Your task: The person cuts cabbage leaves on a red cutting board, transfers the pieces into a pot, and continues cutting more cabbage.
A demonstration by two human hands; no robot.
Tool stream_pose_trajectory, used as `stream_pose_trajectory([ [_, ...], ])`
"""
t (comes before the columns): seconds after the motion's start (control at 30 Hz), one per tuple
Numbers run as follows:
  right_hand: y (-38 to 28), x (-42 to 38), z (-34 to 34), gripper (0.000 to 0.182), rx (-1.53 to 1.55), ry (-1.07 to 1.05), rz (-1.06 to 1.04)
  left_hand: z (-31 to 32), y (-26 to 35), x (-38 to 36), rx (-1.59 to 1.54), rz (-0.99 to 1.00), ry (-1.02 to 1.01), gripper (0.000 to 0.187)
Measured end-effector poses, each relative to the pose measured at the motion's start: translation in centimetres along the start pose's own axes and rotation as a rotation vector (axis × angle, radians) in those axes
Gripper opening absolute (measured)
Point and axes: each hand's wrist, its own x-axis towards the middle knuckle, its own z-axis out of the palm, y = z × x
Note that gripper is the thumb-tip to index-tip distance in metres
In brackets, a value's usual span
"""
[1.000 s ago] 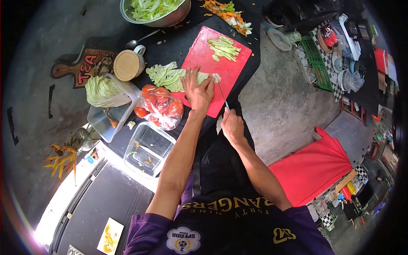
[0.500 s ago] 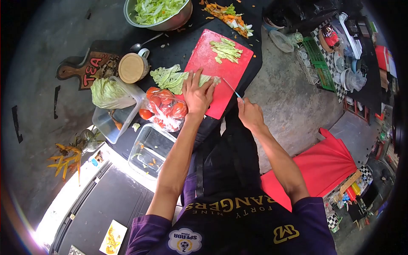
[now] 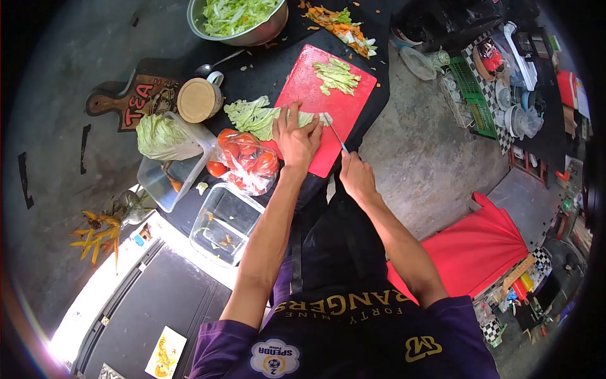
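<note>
A napa cabbage leaf (image 3: 251,118) lies partly across the red cutting board (image 3: 325,158), its left part reaching past the board's edge. My left hand (image 3: 297,138) holds the leaf down, fingers bent and somewhat apart on top of it. In my right hand (image 3: 358,177) is a knife (image 3: 336,134) with a thin blade and a light blue handle, closed in my fingers. The blade's tip is at the leaf's right end. Farther up the board sits a small heap of cut cabbage strips (image 3: 336,76).
A metal bowl (image 3: 255,33) of shredded cabbage stands at the back, with vegetable scraps (image 3: 341,28) to its right. Left of the board are bagged tomatoes (image 3: 247,161), a lidded mug (image 3: 197,101), a cabbage piece (image 3: 163,139) in a plastic container, and a glass dish (image 3: 221,230).
My right hand and the knife have moved left, bringing the blade to the leaf's right end. My left hand stays on the leaf, nearly in the same place.
</note>
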Motion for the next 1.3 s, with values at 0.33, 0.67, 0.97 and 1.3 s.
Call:
stream_pose_trajectory([
  [0.33,-0.7,0.7,-0.3,0.046,-0.001,-0.015,0.045,-0.1,-0.2,0.0,-0.022,0.013,-0.019,0.017],
  [0.67,0.1,3.2,-2.8,0.044,0.117,0.189,-0.116,-1.6,-1.2,-0.1,0.050,0.154,-0.145,0.029],
  [0.97,-1.7,0.4,0.7,0.047,0.233,0.029,0.002,-0.6,0.1,0.7,-0.056,0.084,-0.007,0.029],
  [1.3,-2.4,0.7,-1.4,0.049,0.089,-0.050,0.030,-0.4,-0.4,1.2,0.051,0.109,-0.020,0.019],
])
